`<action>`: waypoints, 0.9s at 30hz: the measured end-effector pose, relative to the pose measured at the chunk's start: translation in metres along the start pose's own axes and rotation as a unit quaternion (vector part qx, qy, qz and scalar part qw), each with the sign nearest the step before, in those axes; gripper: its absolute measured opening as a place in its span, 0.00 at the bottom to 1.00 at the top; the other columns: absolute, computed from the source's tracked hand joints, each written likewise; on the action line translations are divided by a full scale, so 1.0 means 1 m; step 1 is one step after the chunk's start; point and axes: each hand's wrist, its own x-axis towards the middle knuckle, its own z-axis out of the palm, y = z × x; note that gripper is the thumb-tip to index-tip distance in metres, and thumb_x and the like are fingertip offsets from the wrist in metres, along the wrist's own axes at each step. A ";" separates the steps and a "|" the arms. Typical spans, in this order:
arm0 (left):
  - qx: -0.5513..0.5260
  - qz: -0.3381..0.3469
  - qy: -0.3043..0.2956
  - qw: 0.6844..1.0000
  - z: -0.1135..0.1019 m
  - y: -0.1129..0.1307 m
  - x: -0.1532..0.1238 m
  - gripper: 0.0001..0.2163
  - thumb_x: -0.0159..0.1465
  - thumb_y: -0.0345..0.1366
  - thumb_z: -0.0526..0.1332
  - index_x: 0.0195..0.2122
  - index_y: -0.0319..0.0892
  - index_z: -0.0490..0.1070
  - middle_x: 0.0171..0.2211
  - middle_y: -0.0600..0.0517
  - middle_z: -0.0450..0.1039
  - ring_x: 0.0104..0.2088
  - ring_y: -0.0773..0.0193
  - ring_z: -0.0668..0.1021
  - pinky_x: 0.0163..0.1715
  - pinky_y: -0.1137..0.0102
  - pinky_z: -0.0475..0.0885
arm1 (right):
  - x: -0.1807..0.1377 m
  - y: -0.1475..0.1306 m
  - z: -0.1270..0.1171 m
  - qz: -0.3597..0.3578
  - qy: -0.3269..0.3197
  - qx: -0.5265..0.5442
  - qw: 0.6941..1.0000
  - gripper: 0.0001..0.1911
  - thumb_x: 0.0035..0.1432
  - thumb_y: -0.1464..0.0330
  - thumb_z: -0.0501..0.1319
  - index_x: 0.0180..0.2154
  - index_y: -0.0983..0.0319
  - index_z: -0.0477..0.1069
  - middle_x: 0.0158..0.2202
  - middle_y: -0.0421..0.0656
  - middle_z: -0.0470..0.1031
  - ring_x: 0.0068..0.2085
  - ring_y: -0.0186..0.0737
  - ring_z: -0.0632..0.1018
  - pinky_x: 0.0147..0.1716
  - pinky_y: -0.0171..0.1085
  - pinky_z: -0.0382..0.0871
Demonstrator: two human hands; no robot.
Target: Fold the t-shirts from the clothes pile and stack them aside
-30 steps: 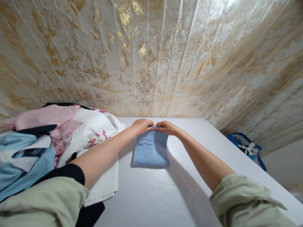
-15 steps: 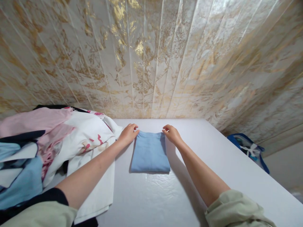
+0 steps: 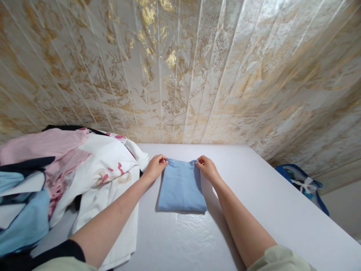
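Note:
A light blue garment, folded into a neat near-square, lies on the white table; its exact kind does not show. My left hand pinches its far left corner between thumb and fingers. At the far right corner, my right hand grips the cloth the same way. The garment's far edge dips slightly between the two hands, and its near edge lies flat on the table.
Left of my left arm lies a loose heap of clothes: a pink piece, a white one with red marks and a light blue one. A patterned curtain hangs behind. Beyond the right edge sits a blue-rimmed bag.
My right hand has closed on the garment's far right corner, where its fingers were looser before. The whole view has shifted slightly.

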 end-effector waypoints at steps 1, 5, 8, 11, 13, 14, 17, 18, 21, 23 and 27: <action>-0.012 0.002 0.013 1.000 0.000 0.000 0.001 0.06 0.58 0.38 0.59 0.34 0.42 0.69 0.30 0.54 0.70 0.31 0.65 0.73 0.35 0.69 0.70 | 0.001 -0.001 -0.001 -0.009 0.007 0.014 1.000 0.06 0.53 0.64 0.57 0.31 0.60 0.68 0.28 0.39 0.73 0.30 0.36 0.72 0.31 0.34 0.62; -0.024 -0.006 0.054 0.998 0.001 -0.002 0.005 0.05 0.60 0.37 0.58 0.34 0.42 0.68 0.31 0.53 0.70 0.32 0.65 0.73 0.37 0.69 0.70 | 0.004 0.005 0.002 -0.022 0.038 0.046 0.998 0.11 0.55 0.61 0.55 0.34 0.61 0.69 0.31 0.41 0.74 0.31 0.38 0.73 0.33 0.36 0.64; 0.027 -0.011 0.034 0.999 0.004 -0.006 0.005 0.03 0.58 0.34 0.59 0.34 0.42 0.68 0.31 0.53 0.69 0.31 0.64 0.73 0.38 0.68 0.70 | 0.004 0.012 0.007 0.002 0.046 0.014 0.999 0.13 0.55 0.63 0.55 0.39 0.62 0.70 0.33 0.42 0.74 0.33 0.38 0.73 0.37 0.37 0.65; 0.052 -0.016 0.038 0.998 0.004 -0.006 0.004 0.08 0.60 0.32 0.58 0.40 0.41 0.69 0.32 0.53 0.69 0.31 0.65 0.74 0.39 0.67 0.71 | 0.002 0.010 0.006 0.007 0.065 -0.012 0.998 0.15 0.56 0.64 0.54 0.44 0.62 0.70 0.36 0.43 0.73 0.33 0.39 0.73 0.39 0.38 0.66; 0.062 -0.014 0.072 0.995 0.002 -0.002 0.001 0.10 0.61 0.32 0.57 0.43 0.41 0.68 0.36 0.50 0.69 0.32 0.64 0.74 0.39 0.67 0.72 | -0.002 0.002 0.002 -0.016 0.094 -0.030 0.995 0.15 0.58 0.65 0.53 0.46 0.62 0.69 0.39 0.45 0.72 0.34 0.39 0.73 0.39 0.39 0.66; 0.072 -0.001 0.088 0.993 0.002 0.002 -0.001 0.09 0.62 0.32 0.56 0.44 0.40 0.68 0.38 0.49 0.70 0.34 0.64 0.75 0.40 0.67 0.72 | -0.004 -0.003 0.001 -0.035 0.107 -0.042 0.993 0.15 0.59 0.66 0.52 0.46 0.62 0.69 0.39 0.46 0.72 0.35 0.39 0.73 0.40 0.39 0.66; 0.129 0.084 0.068 0.986 0.005 0.018 -0.012 0.10 0.66 0.33 0.51 0.44 0.41 0.69 0.44 0.46 0.71 0.44 0.61 0.75 0.49 0.65 0.69 | -0.013 -0.022 0.001 -0.095 0.099 -0.091 0.986 0.15 0.61 0.68 0.50 0.45 0.61 0.70 0.42 0.48 0.72 0.41 0.42 0.73 0.44 0.40 0.66; 0.155 0.111 0.037 0.981 0.008 0.023 -0.017 0.12 0.67 0.34 0.50 0.46 0.42 0.69 0.46 0.46 0.72 0.48 0.60 0.74 0.52 0.64 0.67 | -0.017 -0.027 0.004 -0.107 0.078 -0.114 0.985 0.15 0.61 0.69 0.50 0.46 0.61 0.71 0.43 0.49 0.72 0.44 0.43 0.73 0.46 0.40 0.65; 0.238 0.139 -0.055 0.960 0.022 0.030 -0.030 0.18 0.68 0.40 0.50 0.56 0.42 0.64 0.58 0.44 0.67 0.59 0.54 0.67 0.61 0.58 0.57 | -0.027 -0.037 0.018 -0.109 -0.008 -0.187 0.976 0.19 0.64 0.67 0.51 0.53 0.61 0.68 0.52 0.51 0.70 0.53 0.46 0.70 0.54 0.44 0.60; 0.284 0.116 -0.088 0.948 0.031 0.027 -0.036 0.23 0.67 0.46 0.51 0.61 0.42 0.60 0.64 0.42 0.59 0.64 0.51 0.60 0.64 0.54 0.50 | -0.031 -0.038 0.027 -0.088 -0.056 -0.222 0.970 0.23 0.65 0.63 0.50 0.59 0.61 0.63 0.60 0.51 0.65 0.61 0.48 0.64 0.59 0.48 0.53; 0.316 0.071 -0.100 0.941 0.039 0.016 -0.038 0.30 0.66 0.54 0.48 0.64 0.41 0.56 0.67 0.41 0.51 0.67 0.48 0.53 0.64 0.53 0.47 | -0.032 -0.032 0.034 -0.040 -0.107 -0.242 0.964 0.29 0.67 0.58 0.46 0.65 0.61 0.52 0.67 0.49 0.53 0.67 0.47 0.52 0.63 0.53 0.45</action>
